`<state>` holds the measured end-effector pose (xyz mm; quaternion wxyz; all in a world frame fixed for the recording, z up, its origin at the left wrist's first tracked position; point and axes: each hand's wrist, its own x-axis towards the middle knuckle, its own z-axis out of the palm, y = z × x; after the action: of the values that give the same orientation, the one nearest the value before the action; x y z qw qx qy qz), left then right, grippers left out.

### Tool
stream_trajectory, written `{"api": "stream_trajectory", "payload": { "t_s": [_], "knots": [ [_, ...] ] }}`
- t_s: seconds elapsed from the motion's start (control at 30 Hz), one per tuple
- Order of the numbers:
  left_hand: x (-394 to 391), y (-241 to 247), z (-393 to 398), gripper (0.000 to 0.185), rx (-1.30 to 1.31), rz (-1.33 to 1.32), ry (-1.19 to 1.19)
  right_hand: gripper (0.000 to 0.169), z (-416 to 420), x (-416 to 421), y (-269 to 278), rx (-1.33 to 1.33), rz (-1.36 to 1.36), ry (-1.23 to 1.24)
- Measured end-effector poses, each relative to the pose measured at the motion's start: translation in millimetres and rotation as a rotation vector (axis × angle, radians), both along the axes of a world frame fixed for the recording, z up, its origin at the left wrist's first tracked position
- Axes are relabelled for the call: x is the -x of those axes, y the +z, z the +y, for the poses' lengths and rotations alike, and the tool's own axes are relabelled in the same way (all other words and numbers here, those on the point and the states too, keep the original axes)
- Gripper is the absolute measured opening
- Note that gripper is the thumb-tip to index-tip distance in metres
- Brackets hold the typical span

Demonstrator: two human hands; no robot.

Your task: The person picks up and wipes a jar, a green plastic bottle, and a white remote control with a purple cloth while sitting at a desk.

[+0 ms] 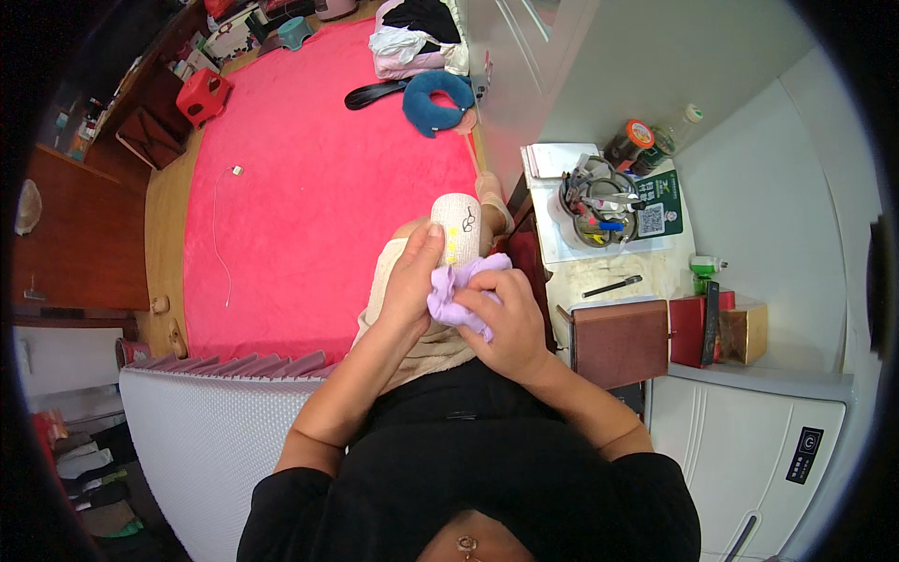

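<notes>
A light, textured glasses case [458,221] with a glasses drawing and yellow marks is held over my lap. My left hand [413,281] grips its left side, the thumb lying along the top. A crumpled lilac cloth [460,295] covers the near end of the case. My right hand [507,319] pinches that cloth between thumb and fingers. Whatever lies under the cloth is hidden. Beige fabric [393,260] covers my thighs below both hands.
Right of me, a table [562,281] bears a pen organizer [597,204], a black pen [612,286], jars and a brown case [618,344]. A pink rug [302,190] lies ahead with a white cable [216,225] and a blue neck pillow [421,112]. A white padded surface [211,421] is at left.
</notes>
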<state>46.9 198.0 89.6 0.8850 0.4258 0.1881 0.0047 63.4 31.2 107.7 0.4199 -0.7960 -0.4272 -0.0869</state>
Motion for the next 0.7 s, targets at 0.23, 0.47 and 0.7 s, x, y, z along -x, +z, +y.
{"api": "stream_trajectory", "payload": {
  "t_s": [0.23,0.47,0.7],
  "knots": [
    [2.5,16.9,-15.5,0.043,0.158,0.298,-0.165,0.032,-5.7,-71.2,-12.7,-0.248,0.238,-0.255],
    [5.0,-7.1,0.3,0.067,0.404,0.021,-0.329,0.044,-26.1,-79.2,17.1,-0.923,1.188,0.096],
    [4.0,18.1,-22.8,0.064,0.282,0.157,-0.173,0.052,6.2,-47.1,-11.6,-0.270,0.208,-0.237]
  ]
}}
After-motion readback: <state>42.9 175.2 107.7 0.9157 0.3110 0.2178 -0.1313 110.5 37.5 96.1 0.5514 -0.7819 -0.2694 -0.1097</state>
